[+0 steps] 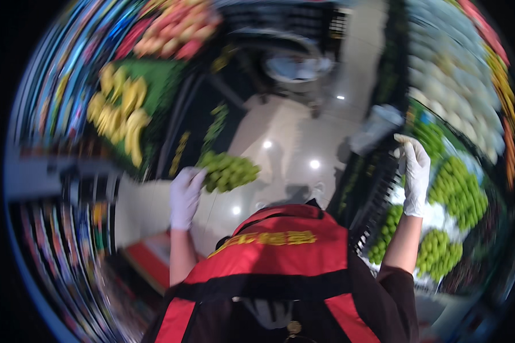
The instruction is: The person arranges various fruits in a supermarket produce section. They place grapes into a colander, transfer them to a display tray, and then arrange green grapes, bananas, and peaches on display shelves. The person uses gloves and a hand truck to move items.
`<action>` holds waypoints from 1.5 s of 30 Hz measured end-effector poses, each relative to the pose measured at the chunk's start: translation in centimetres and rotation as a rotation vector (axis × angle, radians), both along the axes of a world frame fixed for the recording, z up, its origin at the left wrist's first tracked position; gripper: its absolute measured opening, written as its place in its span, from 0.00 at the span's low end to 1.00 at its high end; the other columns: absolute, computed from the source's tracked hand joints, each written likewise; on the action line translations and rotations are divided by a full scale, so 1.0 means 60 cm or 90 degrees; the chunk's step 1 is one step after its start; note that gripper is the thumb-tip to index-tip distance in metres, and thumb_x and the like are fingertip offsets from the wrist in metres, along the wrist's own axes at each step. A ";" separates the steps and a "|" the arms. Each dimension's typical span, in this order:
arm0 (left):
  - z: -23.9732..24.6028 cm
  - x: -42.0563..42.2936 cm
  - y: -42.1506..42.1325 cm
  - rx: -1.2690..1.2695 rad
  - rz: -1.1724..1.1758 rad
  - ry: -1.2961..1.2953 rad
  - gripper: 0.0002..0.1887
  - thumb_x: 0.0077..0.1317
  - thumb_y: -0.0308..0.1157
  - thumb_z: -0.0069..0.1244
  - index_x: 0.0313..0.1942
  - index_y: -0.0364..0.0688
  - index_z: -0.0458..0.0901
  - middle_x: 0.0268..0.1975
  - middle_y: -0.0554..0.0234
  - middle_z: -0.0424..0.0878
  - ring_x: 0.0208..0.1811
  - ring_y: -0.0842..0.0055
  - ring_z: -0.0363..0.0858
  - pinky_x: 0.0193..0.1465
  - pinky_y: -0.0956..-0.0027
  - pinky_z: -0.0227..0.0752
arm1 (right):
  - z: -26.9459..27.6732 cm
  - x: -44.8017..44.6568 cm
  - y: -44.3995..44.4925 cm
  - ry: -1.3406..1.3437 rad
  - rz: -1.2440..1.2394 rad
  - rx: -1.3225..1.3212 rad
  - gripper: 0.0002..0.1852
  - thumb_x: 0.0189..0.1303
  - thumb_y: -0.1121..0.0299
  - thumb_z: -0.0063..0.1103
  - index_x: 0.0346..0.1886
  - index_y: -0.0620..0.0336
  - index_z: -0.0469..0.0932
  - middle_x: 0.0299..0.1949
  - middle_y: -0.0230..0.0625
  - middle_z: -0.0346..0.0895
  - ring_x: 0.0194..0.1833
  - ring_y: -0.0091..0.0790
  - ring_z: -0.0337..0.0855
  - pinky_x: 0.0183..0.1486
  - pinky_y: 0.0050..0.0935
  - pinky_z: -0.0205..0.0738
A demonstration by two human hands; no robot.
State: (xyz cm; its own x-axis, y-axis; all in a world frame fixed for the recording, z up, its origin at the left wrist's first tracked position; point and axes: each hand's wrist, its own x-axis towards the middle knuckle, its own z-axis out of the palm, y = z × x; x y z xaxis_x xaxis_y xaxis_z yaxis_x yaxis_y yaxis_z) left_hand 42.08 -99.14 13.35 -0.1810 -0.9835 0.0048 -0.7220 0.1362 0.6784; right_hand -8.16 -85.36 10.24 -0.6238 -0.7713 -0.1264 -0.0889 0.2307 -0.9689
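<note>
In a white glove, my left hand (186, 196) is closed on one end of a bunch of green grapes (229, 172), held above the tiled floor. My right hand (413, 171), also gloved in white, is raised over the edge of a black crate (371, 214) at the right. Its fingers are bent and close together; whether something small is between them cannot be made out. Below and beside that hand lie several more bunches of green grapes (458, 193) on white padding.
Bananas (133, 128) lie on a green display at the upper left, with pinkish fruit (178, 30) behind. A grey bin (377, 128) stands left of the right-hand display, near pale round produce (450, 85). Shelves (64, 266) line the left. A round container (298, 68) is ahead.
</note>
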 end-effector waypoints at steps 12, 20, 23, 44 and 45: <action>-0.009 0.378 0.149 0.070 0.366 0.216 0.08 0.71 0.31 0.58 0.39 0.35 0.87 0.27 0.69 0.82 0.27 0.87 0.76 0.32 0.76 0.73 | -0.073 0.694 -0.194 -0.389 0.614 0.180 0.18 0.68 0.75 0.52 0.59 0.67 0.80 0.43 0.31 0.80 0.32 0.20 0.73 0.38 0.19 0.66; -0.006 0.686 0.236 0.048 0.544 0.125 0.09 0.72 0.31 0.58 0.41 0.32 0.86 0.34 0.61 0.84 0.35 0.81 0.78 0.39 0.71 0.74 | -0.082 0.976 -0.218 -0.455 0.769 0.279 0.15 0.74 0.73 0.51 0.60 0.68 0.77 0.52 0.42 0.83 0.50 0.32 0.85 0.58 0.28 0.78; -0.010 0.801 0.250 0.028 0.596 0.200 0.09 0.73 0.32 0.58 0.38 0.34 0.85 0.30 0.70 0.80 0.30 0.87 0.74 0.34 0.77 0.70 | -0.079 1.057 -0.238 -0.449 0.840 0.315 0.16 0.79 0.66 0.49 0.59 0.66 0.77 0.49 0.43 0.84 0.45 0.32 0.87 0.50 0.28 0.81; 0.116 1.543 0.064 -0.085 0.460 -0.189 0.06 0.68 0.22 0.56 0.44 0.39 0.85 0.34 0.61 0.81 0.34 0.71 0.80 0.42 0.71 0.75 | -0.128 1.984 -0.559 -0.397 1.246 0.388 0.16 0.75 0.68 0.47 0.56 0.64 0.81 0.47 0.37 0.84 0.40 0.22 0.82 0.44 0.22 0.76; 0.127 1.580 0.046 -0.102 0.441 -0.211 0.06 0.68 0.22 0.56 0.44 0.40 0.85 0.34 0.61 0.81 0.35 0.70 0.81 0.43 0.71 0.75 | -0.127 2.034 -0.570 -0.383 1.270 0.412 0.16 0.75 0.67 0.47 0.56 0.64 0.81 0.47 0.36 0.84 0.40 0.22 0.82 0.44 0.22 0.76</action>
